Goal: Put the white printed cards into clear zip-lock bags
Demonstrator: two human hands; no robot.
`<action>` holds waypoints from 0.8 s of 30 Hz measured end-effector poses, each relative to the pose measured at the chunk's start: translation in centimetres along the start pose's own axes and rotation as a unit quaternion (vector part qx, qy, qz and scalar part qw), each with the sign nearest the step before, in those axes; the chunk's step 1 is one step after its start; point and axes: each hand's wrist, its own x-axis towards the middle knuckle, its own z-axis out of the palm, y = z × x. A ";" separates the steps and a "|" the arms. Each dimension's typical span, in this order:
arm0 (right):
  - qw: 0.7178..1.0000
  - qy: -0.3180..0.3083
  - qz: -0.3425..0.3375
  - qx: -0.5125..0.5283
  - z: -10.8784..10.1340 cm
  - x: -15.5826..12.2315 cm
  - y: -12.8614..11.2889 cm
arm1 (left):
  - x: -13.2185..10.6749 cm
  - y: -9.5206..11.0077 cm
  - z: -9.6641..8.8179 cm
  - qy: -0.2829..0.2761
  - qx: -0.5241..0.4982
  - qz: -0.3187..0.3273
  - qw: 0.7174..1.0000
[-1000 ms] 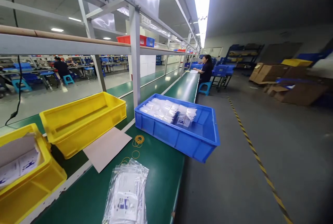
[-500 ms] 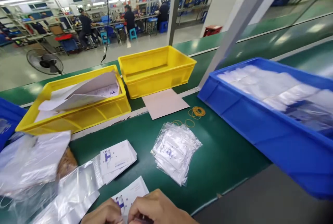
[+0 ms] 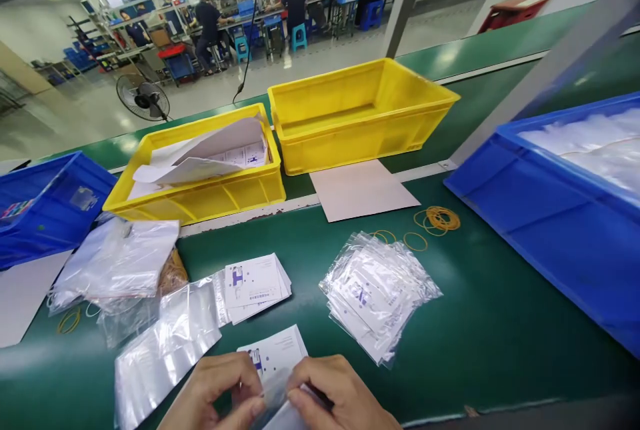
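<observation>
My left hand [image 3: 225, 390] and my right hand [image 3: 333, 393] meet at the bottom middle, both closed in a pinch on a small clear plastic bag [image 3: 277, 387] stretched between them. Just beyond the fingers shows a white printed leaflet [image 3: 283, 350] with a purple picture; whether it is in the bag or under it, I cannot tell. A small stack of leaflets [image 3: 255, 283] lies further up to the left, beside a spread of clear bags [image 3: 170, 343]. On the right is a pile of bagged leaflets [image 3: 373, 293].
Two yellow bins, one holding papers [image 3: 205, 197] and another [image 3: 360, 137], stand at the back. Blue bins flank the table, left [image 3: 55, 203] and right [image 3: 545, 217]. Rubber bands [image 3: 443, 219] lie near a flat card [image 3: 363, 190]. More plastic bags [image 3: 125, 257] are heaped left. People sit working beyond.
The view has swung left, so things appear further right. My hands have come higher into view and moved slightly apart, with the clear bag now showing between them.
</observation>
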 end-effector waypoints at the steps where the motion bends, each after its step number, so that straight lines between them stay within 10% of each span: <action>1: 1.000 0.008 0.006 -0.001 -0.1 -0.1 0.0 | -0.1 -0.3 0.1 -0.002 0.004 -0.001 1.000; 8: 0.999 -0.044 -0.001 -0.033 -2.7 -0.7 0.2 | 0.2 -0.9 0.7 0.046 -0.025 0.049 0.997; 11: 0.981 0.171 0.089 -0.004 -4.4 -1.9 1.9 | 0.1 -2.4 1.6 0.094 0.029 0.065 0.993; 14: 0.858 0.468 0.199 0.071 -5.4 -2.9 4.3 | -0.6 -5.0 3.7 0.062 0.124 0.080 0.987; 16: 0.799 0.546 0.227 0.112 -5.8 -3.0 5.5 | -1.0 -6.7 5.6 0.023 0.177 0.073 0.981; 21: 0.818 0.542 0.193 -0.018 -5.3 -3.3 6.1 | -1.3 -9.3 8.6 -0.018 0.203 0.049 0.978; 24: 0.872 0.435 0.223 -0.034 -3.5 -3.5 5.3 | -1.1 -8.8 8.3 -0.003 0.183 0.066 0.981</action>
